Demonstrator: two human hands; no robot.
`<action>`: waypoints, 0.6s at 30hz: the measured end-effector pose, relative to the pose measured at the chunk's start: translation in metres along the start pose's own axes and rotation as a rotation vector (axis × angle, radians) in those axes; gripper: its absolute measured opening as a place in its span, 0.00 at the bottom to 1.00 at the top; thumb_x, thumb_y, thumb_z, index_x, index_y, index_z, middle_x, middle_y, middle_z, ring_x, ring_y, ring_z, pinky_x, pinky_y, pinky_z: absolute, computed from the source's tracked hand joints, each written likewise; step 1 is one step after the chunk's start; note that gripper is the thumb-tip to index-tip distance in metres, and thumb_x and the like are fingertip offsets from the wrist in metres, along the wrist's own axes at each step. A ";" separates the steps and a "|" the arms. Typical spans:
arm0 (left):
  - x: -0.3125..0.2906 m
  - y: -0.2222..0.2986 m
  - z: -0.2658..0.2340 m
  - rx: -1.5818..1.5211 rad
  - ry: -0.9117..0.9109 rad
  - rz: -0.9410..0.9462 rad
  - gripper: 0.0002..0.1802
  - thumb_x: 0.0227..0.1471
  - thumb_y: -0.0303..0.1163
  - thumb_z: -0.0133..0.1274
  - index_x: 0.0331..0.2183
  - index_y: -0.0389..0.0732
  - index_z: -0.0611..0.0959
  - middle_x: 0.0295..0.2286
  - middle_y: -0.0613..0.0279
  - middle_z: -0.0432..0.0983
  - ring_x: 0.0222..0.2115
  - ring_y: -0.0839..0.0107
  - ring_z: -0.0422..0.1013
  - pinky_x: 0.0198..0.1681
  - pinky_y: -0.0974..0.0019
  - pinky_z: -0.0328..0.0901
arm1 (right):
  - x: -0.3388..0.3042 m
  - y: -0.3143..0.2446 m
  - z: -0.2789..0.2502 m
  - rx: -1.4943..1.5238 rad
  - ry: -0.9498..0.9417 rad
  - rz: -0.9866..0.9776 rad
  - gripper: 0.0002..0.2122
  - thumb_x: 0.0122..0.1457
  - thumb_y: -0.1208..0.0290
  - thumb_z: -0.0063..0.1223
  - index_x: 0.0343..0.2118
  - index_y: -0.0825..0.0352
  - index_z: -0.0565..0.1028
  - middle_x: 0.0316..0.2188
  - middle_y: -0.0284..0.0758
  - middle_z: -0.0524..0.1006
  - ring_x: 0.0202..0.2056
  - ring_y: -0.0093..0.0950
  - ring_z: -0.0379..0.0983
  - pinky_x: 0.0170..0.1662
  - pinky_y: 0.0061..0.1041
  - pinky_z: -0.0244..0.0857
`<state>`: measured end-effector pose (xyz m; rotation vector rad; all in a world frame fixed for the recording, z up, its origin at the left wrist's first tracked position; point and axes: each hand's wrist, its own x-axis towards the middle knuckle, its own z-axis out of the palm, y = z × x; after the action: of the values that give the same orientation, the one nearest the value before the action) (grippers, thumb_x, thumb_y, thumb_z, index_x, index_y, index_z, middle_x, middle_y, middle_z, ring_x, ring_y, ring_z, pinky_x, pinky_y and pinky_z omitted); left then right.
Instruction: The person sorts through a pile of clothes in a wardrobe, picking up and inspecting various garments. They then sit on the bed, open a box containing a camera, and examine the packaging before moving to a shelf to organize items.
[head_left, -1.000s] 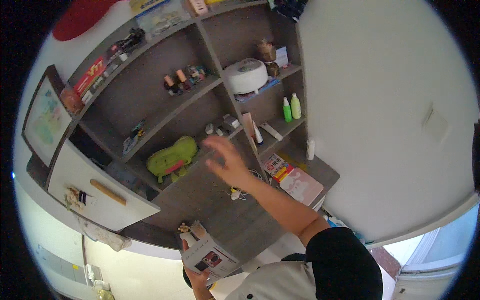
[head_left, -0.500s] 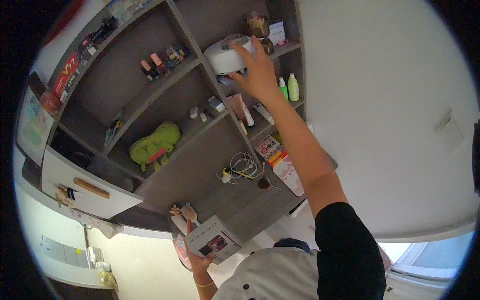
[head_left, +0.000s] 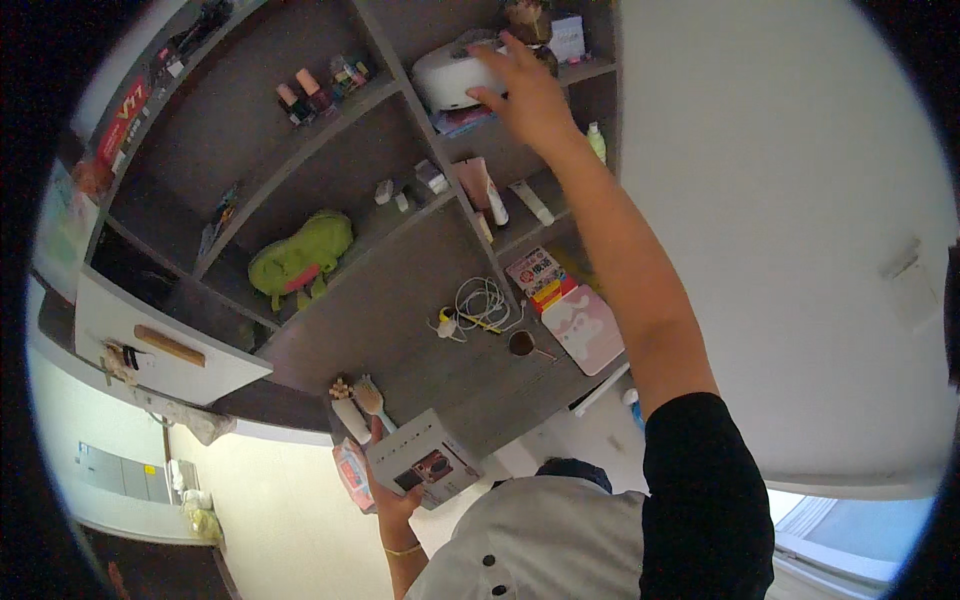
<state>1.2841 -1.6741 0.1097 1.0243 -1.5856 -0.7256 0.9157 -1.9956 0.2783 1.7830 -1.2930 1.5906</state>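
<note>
My left hand (head_left: 397, 495) grips a white cardboard box (head_left: 425, 462) with a dark and pink device pictured on its face, low over the near end of the desk. Up at the top shelf, my right hand (head_left: 530, 95) is raised with its fingers spread, beside a rounded white appliance (head_left: 455, 80). Its fingertips overlap the appliance's right side; whether they touch it I cannot tell. Just behind the fingers stand a brownish jar (head_left: 528, 22) and a small white box (head_left: 567, 38).
Lower shelves carry a green plush pouch (head_left: 302, 255), nail polish bottles (head_left: 315, 92) and tubes (head_left: 490, 192). On the desk (head_left: 430, 380) lie a coiled white cable (head_left: 485, 305), a dark cup (head_left: 521, 343), a pink-patterned pad (head_left: 585, 330) and a hairbrush (head_left: 369, 394). A white drawer (head_left: 165, 345) juts out at left.
The view has shifted slightly, so the shelves sit a little higher. My right hand stays by the white appliance, its fingers a bit nearer together. My left hand still holds the box.
</note>
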 end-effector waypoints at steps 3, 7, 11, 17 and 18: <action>0.000 0.012 0.010 -0.044 0.021 -0.043 0.55 0.34 0.56 0.63 0.53 0.28 0.60 0.58 0.44 0.47 0.53 0.62 0.59 0.52 0.62 0.60 | -0.015 0.003 0.000 0.159 -0.041 0.057 0.25 0.49 0.64 0.59 0.52 0.51 0.67 0.57 0.43 0.59 0.50 0.43 0.65 0.52 0.37 0.61; -0.004 0.017 0.010 -0.002 0.049 -0.082 0.54 0.33 0.56 0.64 0.52 0.30 0.61 0.58 0.43 0.48 0.53 0.58 0.60 0.51 0.59 0.62 | -0.054 -0.006 -0.008 0.179 0.200 0.016 0.24 0.49 0.72 0.57 0.51 0.60 0.67 0.55 0.46 0.59 0.54 0.46 0.57 0.56 0.40 0.54; -0.032 -0.005 0.004 -0.073 0.024 -0.234 0.52 0.32 0.55 0.64 0.52 0.32 0.62 0.58 0.39 0.46 0.54 0.57 0.58 0.52 0.58 0.60 | -0.187 -0.027 0.014 0.312 0.065 0.241 0.21 0.49 0.76 0.54 0.49 0.63 0.67 0.53 0.45 0.61 0.54 0.45 0.56 0.56 0.40 0.51; -0.057 0.012 0.018 -0.015 0.086 -0.270 0.49 0.33 0.52 0.64 0.51 0.34 0.63 0.57 0.37 0.47 0.56 0.57 0.56 0.53 0.59 0.58 | -0.428 -0.104 -0.012 0.463 -0.780 0.363 0.23 0.51 0.71 0.54 0.51 0.67 0.64 0.56 0.44 0.59 0.55 0.43 0.56 0.56 0.38 0.51; -0.063 0.013 0.019 -0.041 0.110 -0.286 0.49 0.33 0.52 0.64 0.51 0.34 0.63 0.57 0.37 0.48 0.56 0.57 0.56 0.53 0.59 0.58 | -0.452 -0.113 -0.020 0.445 -0.893 0.298 0.24 0.51 0.70 0.54 0.52 0.66 0.64 0.57 0.43 0.57 0.55 0.43 0.56 0.57 0.38 0.51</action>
<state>1.2670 -1.6131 0.0888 1.2539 -1.3391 -0.8758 1.0391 -1.7643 -0.1076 2.8956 -1.7208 1.3056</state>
